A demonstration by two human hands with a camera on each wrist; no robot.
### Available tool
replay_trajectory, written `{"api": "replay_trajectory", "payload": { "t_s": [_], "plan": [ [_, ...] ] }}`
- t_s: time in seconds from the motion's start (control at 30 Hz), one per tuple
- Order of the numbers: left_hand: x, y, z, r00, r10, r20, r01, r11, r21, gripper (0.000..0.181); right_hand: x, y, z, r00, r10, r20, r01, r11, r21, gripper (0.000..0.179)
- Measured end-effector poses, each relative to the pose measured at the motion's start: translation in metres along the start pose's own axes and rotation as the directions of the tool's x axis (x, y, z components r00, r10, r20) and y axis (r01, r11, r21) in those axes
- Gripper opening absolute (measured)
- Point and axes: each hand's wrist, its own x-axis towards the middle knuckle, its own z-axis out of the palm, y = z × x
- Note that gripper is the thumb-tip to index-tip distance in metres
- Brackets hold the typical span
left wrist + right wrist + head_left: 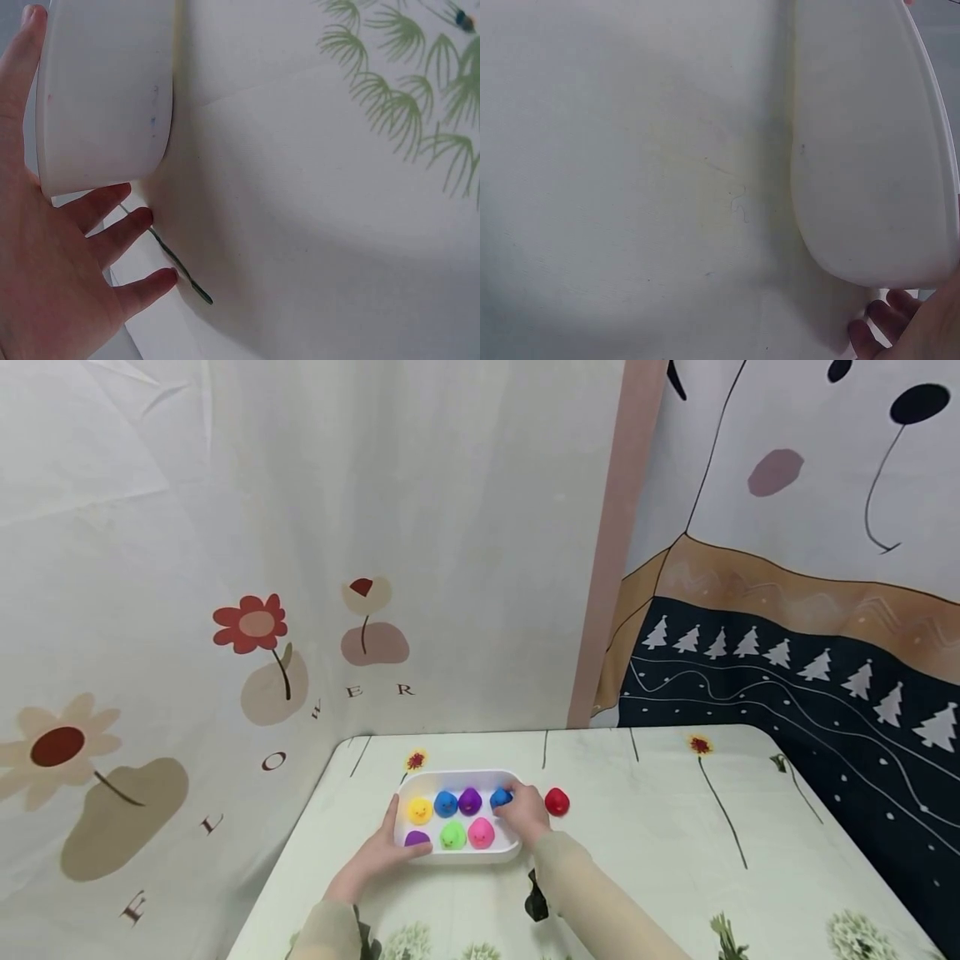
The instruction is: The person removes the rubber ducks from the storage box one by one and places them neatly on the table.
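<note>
A white tray (465,857) lies on the table, holding small round toys with little faces. Its back row has a yellow toy (420,811), a blue toy (446,803) and a purple toy (470,802). In front are another purple toy (417,838), a green toy (453,836) and a pink toy (482,833). My left hand (386,850) grips the tray's left end, thumb along the near rim. At the right end, my right hand (527,814) pinches a second blue toy (500,797). The right wrist view shows its other fingers (889,319) outside the tray; the thumb is hidden there.
A red toy (557,802) sits on the table just right of my right hand. The pale tablecloth (637,827) has printed flowers and stems. Behind the table hang a white curtain (480,527) and a dark patterned cloth (750,685).
</note>
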Motion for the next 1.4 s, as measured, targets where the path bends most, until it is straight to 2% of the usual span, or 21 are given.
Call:
{"api": "replay_trajectory", "payload": {
  "t_s": [0.63,0.8,1.03,1.2,1.4],
  "plan": [
    [0.000,-0.003,0.000,1.000,0.009,0.006,-0.009,1.000,-0.005,0.120,0.002,0.005,0.002,0.999,0.016,0.041,-0.018,0.999,0.050,0.040],
    [0.000,-0.001,0.000,1.000,0.013,0.001,-0.013,1.000,0.002,0.120,0.001,0.006,-0.001,0.998,-0.002,0.057,-0.002,0.997,0.073,0.037],
    [0.000,0.000,-0.002,1.000,0.011,0.001,-0.011,1.000,-0.013,0.120,0.003,0.005,-0.010,0.998,-0.059,0.009,0.059,0.998,-0.002,0.038],
    [0.001,0.000,-0.001,1.000,0.007,0.007,-0.007,1.000,-0.018,0.120,0.003,0.000,-0.020,0.995,-0.103,0.018,0.103,0.995,-0.014,0.039],
    [-0.002,0.001,-0.002,1.000,0.005,0.005,-0.005,1.000,-0.017,0.120,0.003,-0.004,-0.026,0.996,-0.069,0.049,0.069,0.998,-0.006,0.040]
  ]
}}
